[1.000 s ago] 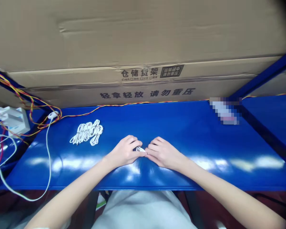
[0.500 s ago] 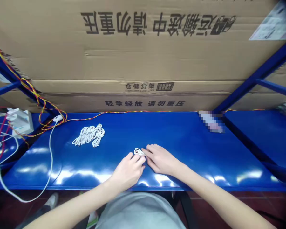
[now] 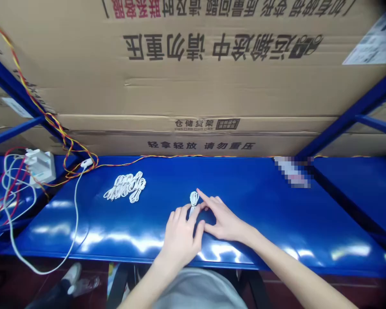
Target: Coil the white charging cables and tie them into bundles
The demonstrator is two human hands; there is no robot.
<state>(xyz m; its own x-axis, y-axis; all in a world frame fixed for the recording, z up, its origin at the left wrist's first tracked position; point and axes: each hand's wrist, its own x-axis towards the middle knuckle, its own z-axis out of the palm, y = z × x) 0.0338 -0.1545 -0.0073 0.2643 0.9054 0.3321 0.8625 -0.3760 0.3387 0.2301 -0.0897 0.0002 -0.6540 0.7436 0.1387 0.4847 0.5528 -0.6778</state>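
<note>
A small looped white cable [image 3: 194, 199] stands on its end on the blue steel shelf [image 3: 244, 184], its lower tail running down among the fingers of my left hand [image 3: 180, 238]. My left fingertips press on that tail. My right hand [image 3: 221, 219] lies just to the right, with the extended index finger beside the top of the loop. A bundle of several coiled white cables [image 3: 125, 187] lies on the shelf to the left of both hands, out of reach of my fingers.
A long white cable with a small plug [image 3: 86, 163] trails off the shelf's left side near red-and-yellow wires [image 3: 64, 137] and a white connector block [image 3: 41, 168]. A pixelated object [image 3: 292, 171] lies at the back right. Large cardboard boxes [image 3: 193, 86] fill the rear, behind blue steel uprights [image 3: 350, 116].
The head view has tilted up, showing more cardboard. The small white cable now stands in a narrow loop instead of a flat curl. My left hand has shifted down and my right index finger has straightened.
</note>
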